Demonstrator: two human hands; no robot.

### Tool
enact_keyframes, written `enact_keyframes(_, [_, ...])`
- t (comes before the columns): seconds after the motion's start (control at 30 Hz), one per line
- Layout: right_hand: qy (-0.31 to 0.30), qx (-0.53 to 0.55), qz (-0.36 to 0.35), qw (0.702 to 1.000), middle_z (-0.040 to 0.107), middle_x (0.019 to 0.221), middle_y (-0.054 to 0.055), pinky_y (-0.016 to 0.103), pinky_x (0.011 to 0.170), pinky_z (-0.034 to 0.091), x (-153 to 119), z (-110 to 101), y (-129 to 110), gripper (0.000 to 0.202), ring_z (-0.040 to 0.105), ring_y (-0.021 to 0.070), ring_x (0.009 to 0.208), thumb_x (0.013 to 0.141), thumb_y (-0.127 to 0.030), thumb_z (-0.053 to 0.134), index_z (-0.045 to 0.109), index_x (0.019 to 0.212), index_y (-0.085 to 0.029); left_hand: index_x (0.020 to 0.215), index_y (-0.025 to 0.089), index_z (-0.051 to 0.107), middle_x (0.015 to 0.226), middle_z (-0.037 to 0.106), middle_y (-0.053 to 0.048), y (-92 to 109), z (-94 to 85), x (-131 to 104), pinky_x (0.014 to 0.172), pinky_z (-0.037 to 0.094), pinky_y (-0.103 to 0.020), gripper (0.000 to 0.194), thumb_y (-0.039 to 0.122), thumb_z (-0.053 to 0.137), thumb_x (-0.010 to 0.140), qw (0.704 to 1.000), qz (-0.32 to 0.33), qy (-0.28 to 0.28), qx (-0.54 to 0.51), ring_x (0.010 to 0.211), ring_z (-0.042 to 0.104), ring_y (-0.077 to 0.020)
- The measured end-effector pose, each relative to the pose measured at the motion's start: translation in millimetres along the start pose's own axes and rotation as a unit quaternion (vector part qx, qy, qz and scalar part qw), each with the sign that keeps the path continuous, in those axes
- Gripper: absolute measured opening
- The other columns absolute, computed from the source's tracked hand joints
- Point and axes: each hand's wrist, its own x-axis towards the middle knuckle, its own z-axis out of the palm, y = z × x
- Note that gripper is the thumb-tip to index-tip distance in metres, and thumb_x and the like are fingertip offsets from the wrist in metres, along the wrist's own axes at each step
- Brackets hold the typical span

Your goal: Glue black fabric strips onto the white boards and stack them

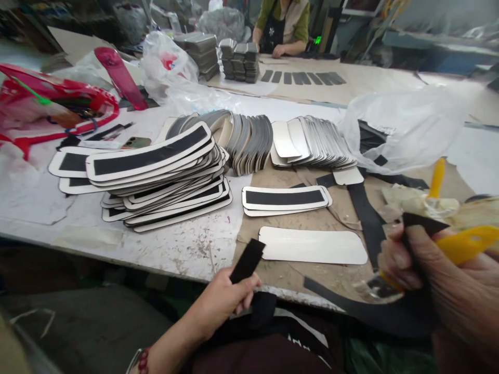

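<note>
My left hand (230, 296) is closed around a short black strip (248, 259), its end sticking up by the table's front edge. Just beyond it lies a blank white curved panel (314, 245). My right hand (440, 265), blurred, pinches another black strip (424, 223) and also grips a yellow-handled brush (468, 244), whose metal end points down to the left. Behind the blank panel, a small stack of white panels (286, 198) has a black strip on its top piece. A tall pile of similar panels (150, 156) stands at the left.
Rows of grey panels (249, 143) and white panels (315, 140) stand on edge behind. Long black strips (364, 213) lie at the right near a second yellow handle (437, 178) and a clear plastic bag (413, 124). Across the table, a person (284, 26) works by stacked pieces.
</note>
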Motion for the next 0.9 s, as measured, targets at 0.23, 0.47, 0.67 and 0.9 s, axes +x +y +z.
enact_keyframes(0.23, [-0.373,-0.323,-0.062,0.868,0.063,0.065,0.002,0.028,0.057,0.043,18.3,11.0,30.9,0.027,0.056,0.0167,0.058,0.087,-0.042,0.049,0.059,0.071,-0.022,0.08,0.014,0.059,0.048,0.044,0.007,26.8,-9.3,33.2,0.043,0.025,-0.02,0.032,0.042,0.068,0.068,0.995,0.037,0.088,-0.036,0.044,0.034,-0.0075])
enact_keyframes(0.47, [-0.5,-0.4,-0.079,0.764,0.068,0.079,0.007,0.024,0.06,0.037,43.9,106.7,38.4,0.02,0.06,0.0174,0.068,0.089,-0.029,0.048,0.063,0.084,-0.017,0.066,0.016,0.053,0.045,0.044,0.006,32.1,-8.3,61.8,0.041,0.021,-0.02,0.028,0.039,0.069,0.064,0.999,0.001,0.039,-0.021,0.04,0.032,-0.006])
enact_keyframes(0.67, [-0.494,-0.478,-0.125,0.716,0.07,0.081,0.01,0.026,0.057,0.037,52.2,120.5,45.4,0.021,0.063,0.0224,0.072,0.088,-0.032,0.049,0.065,0.087,-0.017,0.059,0.016,0.052,0.044,0.045,0.005,30.3,-11.7,67.0,0.04,0.022,-0.019,0.024,0.034,0.064,0.069,0.999,-0.017,0.038,-0.016,0.04,0.035,-0.0057])
enact_keyframes(0.9, [-0.501,-0.516,-0.137,0.681,0.071,0.083,0.013,0.029,0.061,0.043,52.0,127.3,33.3,0.023,0.067,0.0272,0.078,0.088,-0.03,0.047,0.066,0.089,-0.017,0.055,0.016,0.051,0.042,0.047,0.004,36.3,-9.1,66.1,0.038,0.023,-0.02,0.024,0.032,0.062,0.07,0.998,-0.04,0.052,-0.008,0.037,0.037,-0.0067])
